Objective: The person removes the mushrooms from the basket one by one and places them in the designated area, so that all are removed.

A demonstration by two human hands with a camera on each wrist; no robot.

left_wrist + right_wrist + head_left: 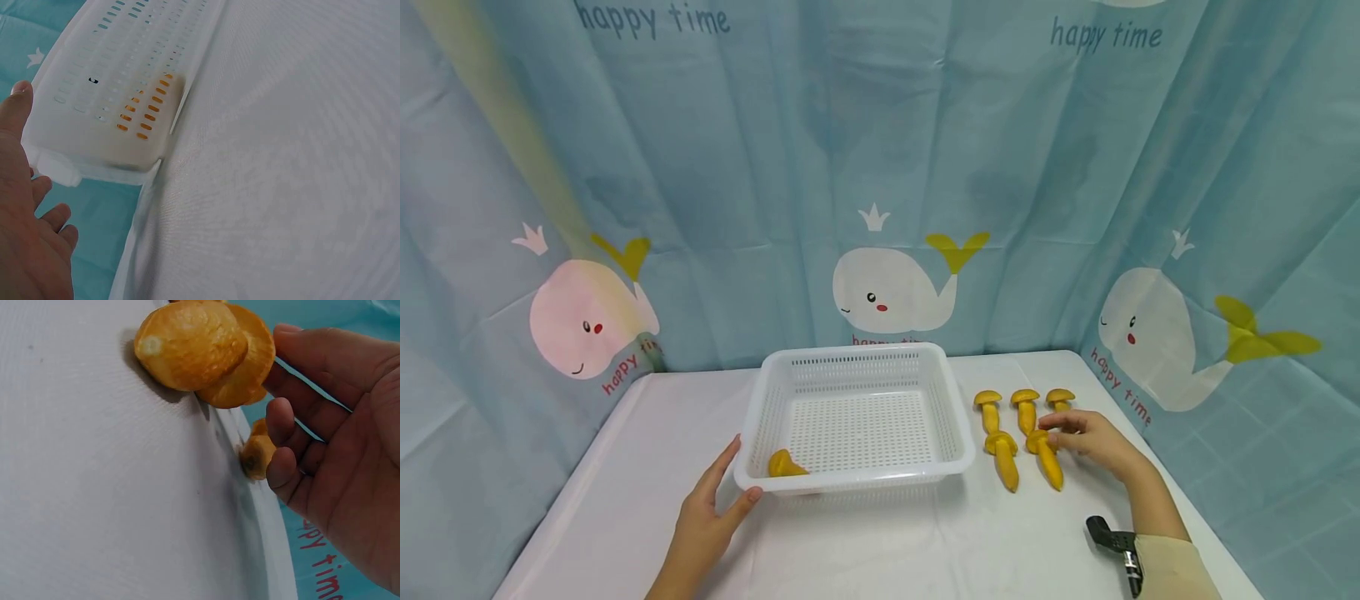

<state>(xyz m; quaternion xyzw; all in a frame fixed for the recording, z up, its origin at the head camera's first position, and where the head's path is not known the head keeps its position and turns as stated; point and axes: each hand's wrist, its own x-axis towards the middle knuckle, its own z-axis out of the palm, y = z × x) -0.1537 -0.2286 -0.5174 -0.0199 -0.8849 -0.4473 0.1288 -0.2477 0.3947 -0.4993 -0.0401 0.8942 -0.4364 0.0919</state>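
Note:
My left hand [703, 508] is at the near left corner of a white plastic basket [850, 482], its thumb by the front rim and its fingers along the left side. In the left wrist view the thumb lies along the basket wall [75, 140], the other fingers bent loosely below. One yellow-brown mushroom [784, 464] lies inside that corner. On the right, my right hand [1093, 437] reaches over a mushroom [1047, 462] in the front row, fingers slightly bent. The right wrist view has a fingertip right at the edge of the mushroom cap [253, 356].
Another front-row mushroom [1006, 462] lies left of my right hand. Behind are three more: a left mushroom [989, 410], a middle mushroom [1025, 408] and a right mushroom [1060, 396]. A white cloth covers the table [865, 550]; a blue whale-print curtain [752, 275] hangs behind.

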